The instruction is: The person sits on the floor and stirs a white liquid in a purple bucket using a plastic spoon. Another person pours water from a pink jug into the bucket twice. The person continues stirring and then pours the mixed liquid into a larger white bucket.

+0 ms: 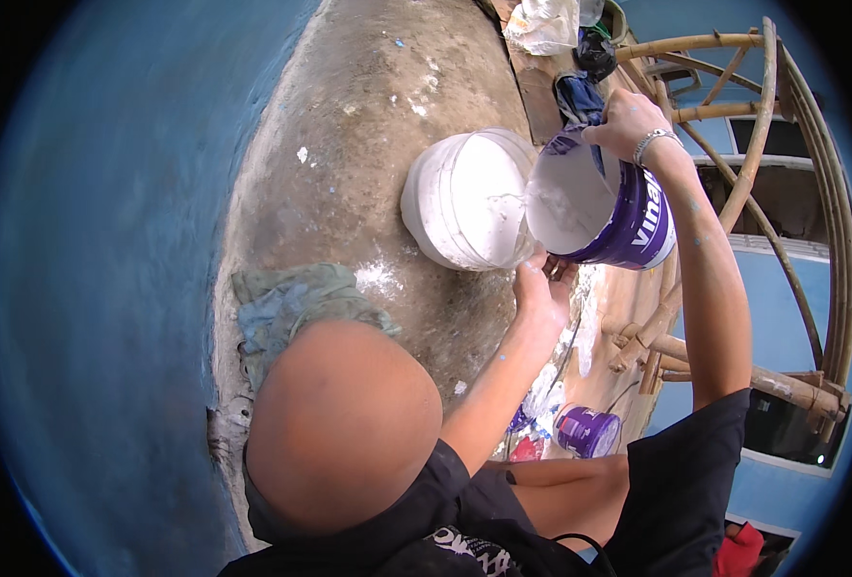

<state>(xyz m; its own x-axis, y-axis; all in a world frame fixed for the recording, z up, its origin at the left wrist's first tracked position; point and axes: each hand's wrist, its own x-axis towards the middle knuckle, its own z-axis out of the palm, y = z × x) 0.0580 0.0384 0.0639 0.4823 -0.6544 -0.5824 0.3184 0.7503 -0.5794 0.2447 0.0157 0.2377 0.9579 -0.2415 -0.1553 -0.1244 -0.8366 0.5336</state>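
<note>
A purple paint bucket [637, 226] is tipped to the left, with white paint [570, 202] inside it. My right hand [628, 125] is closed on its upper rim. Under its lower rim is my left hand [545, 288], thumb up and fingers curled against the bucket. The tipped mouth meets the edge of a whitish translucent bucket [426, 207], which stands upright on the floor and holds white paint [488, 192]. Some white paint shows where the two rims meet. A dark blue cloth [578, 99] lies beside my right hand, partly hidden.
A blue wall [137, 240] runs along the left. On the stained concrete floor [368, 106], a paint-smeared rag [301, 298] lies by my bent knee. A smaller purple bucket [587, 430] is at lower right. Bamboo poles [753, 144] stand on the right; bags [546, 24] lie at the top.
</note>
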